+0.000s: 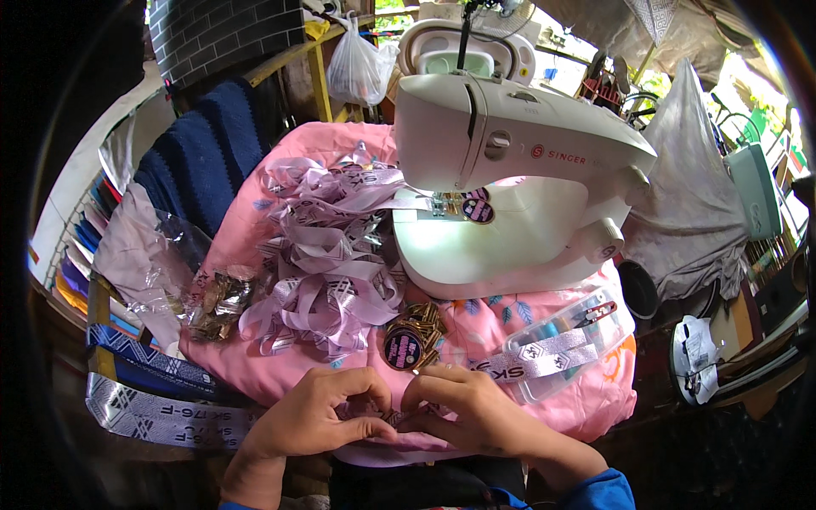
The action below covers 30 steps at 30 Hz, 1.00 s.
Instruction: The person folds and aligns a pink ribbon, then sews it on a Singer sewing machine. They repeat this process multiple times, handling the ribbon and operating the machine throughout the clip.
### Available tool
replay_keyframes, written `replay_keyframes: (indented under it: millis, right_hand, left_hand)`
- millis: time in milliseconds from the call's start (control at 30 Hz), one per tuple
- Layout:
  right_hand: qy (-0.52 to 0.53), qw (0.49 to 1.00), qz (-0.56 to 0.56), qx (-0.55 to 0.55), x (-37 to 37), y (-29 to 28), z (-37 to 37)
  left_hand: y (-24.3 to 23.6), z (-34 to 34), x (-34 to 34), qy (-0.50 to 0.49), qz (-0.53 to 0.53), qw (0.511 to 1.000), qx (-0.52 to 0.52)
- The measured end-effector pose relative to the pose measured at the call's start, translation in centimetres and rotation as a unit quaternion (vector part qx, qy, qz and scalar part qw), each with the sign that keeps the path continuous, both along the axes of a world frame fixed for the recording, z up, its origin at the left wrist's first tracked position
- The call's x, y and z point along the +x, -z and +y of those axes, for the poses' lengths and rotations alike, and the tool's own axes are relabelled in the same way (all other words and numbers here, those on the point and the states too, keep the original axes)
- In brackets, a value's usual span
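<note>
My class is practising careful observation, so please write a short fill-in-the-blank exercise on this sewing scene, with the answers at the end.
1. The sewing machine stands on a ____ cloth printed with blue leaves.
2. In the picture, the heap of lilac ribbon lies to the ____ of the sewing machine.
3. Of the left hand and the right hand, the ____ one is nearer the clear plastic box.
4. The sleeve on the right arm is ____.

Missing words: pink; left; right; blue.
</note>
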State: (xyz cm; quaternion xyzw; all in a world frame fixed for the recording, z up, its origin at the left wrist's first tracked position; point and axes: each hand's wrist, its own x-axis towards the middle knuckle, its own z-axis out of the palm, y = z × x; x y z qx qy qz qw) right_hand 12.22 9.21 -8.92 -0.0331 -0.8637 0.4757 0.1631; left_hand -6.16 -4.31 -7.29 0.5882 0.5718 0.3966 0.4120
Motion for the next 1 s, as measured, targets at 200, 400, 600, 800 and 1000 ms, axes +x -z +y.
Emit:
replay_keyframes:
  millis: [200,400,600,800,1000]
  right_hand:
    - [0.013,0.999,0.033,0.018,0.7,-4.6,1.7]
    - [0.007,0.986,0.164,0.016,1.4,-5.1,3.7]
    - [0.066,0.954,0.174,0.237,1.6,-5.0,2.7]
    - [0.205,0.928,0.246,0.188,-1.3,-2.7,-1.5]
    - [0.156,0.957,0.209,0.128,-2.1,-1.4,-2.0]
  left_hand:
    - [-0.9,-1.0,-1.7,0.013,0.007,1.000,-0.002]
    - [-3.7,0.3,-1.5,-0.055,-0.090,0.990,0.093]
    - [-8.2,0.0,-0.7,-0.056,-0.252,0.966,0.010]
    - [-8.3,2.0,2.7,-0.033,-0.439,0.892,0.103]
    - [-7.5,2.0,2.4,-0.127,-0.473,0.862,0.129]
